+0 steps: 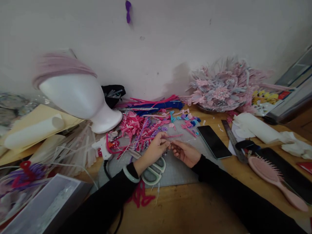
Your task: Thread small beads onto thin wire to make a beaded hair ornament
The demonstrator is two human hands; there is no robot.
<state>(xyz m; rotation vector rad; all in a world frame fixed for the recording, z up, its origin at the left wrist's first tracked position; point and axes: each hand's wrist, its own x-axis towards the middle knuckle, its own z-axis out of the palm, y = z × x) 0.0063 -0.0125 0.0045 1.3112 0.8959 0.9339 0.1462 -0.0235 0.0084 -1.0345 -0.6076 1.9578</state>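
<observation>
Two bare hands are working close together over a gray mat (pixel 181 176), L hand (pixel 156 149) pinching a tiny piece (pixel 170 145), too small to ID, w/ thumb & fingers; R hand (pixel 186 153) is pinching at it too, its other fingers curling. The piece is sitting btwn the hands, above the mat. Scissors (pixel 153 171) are lying partly under the L arm (pixel 102 198), w/ pink chenille stems (pixel 133 125) heaping just beyond. A smartphone (pixel 214 142) is resting to R, nr a pink hairbrush (pixel 264 170); a mannequin head (pixel 75 94) is standing at back L.
</observation>
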